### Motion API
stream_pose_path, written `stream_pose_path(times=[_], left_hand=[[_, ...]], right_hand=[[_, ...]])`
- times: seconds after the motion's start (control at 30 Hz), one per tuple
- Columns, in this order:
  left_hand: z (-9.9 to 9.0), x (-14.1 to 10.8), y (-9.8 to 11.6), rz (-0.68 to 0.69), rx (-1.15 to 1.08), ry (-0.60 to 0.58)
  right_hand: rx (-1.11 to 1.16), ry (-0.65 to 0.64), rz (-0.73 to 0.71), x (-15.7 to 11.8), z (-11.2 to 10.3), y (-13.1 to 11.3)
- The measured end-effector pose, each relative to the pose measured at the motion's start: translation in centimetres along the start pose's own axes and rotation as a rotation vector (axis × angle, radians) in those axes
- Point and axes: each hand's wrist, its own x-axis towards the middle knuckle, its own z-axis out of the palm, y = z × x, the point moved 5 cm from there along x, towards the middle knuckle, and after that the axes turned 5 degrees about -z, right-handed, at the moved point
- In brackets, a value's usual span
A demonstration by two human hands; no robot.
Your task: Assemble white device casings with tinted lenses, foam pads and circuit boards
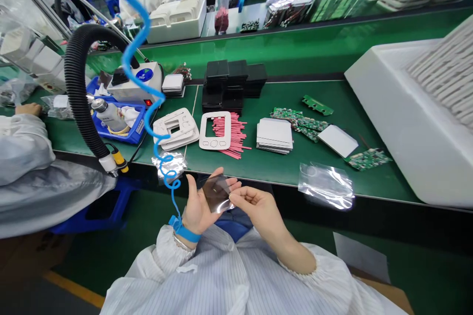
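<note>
A dark, see-through, glossy rectangular panel lies over the palm and fingers of my left hand. That hand faces up, its fingers stretched out and the thumb apart from the panel; a blue wrist strap circles the wrist. My right hand pinches the panel's right edge between thumb and fingertips. Just beyond, on the green bench, a white frame with a rectangular window rests partly on a heap of pink strips. Left of it are several stacked white frames.
A coiled blue cord hangs at left, before a black hose. Black blocks, white cards, circuit boards and a clear bag lie on the bench. A large white bin stands right; a co-worker's sleeve is left.
</note>
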Motion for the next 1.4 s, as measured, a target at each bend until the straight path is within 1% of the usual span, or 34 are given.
stream_pose_path(times=[0.1,0.4,0.73,0.93,1.1,1.23,1.33,1.4], left_hand=[[0.12,0.06,-0.07,0.002,0.009,0.006],[0.25,0.11,-0.09,0.000,0.004,0.017],[0.09,0.02,-0.11,-0.004,0.013,0.010],[0.23,-0.19,-0.05,-0.012,0.043,0.017],[0.16,-0.32,-0.01,0.019,0.059,0.001],[0.19,-0.44,0.02,0.056,0.106,-0.046],[0.21,-0.61,0.03,0.076,0.206,-0.076],[0.15,-0.73,0.05,0.074,0.259,-0.074]], right_hand=[[-0.005,-0.002,0.003,0.00,0.30,0.17],[-0.040,-0.008,-0.028,0.21,0.07,0.60],[-0.012,-0.008,-0.013,0.06,0.32,0.19],[-0.044,-0.007,-0.031,0.02,0.33,0.09],[-0.025,0.002,-0.013,-0.09,0.46,-0.01],[-0.004,0.004,-0.010,-0.11,0.73,0.02],[-0.022,0.004,-0.034,-0.16,0.88,0.16],[-0.051,-0.009,-0.060,-0.23,0.82,0.20]])
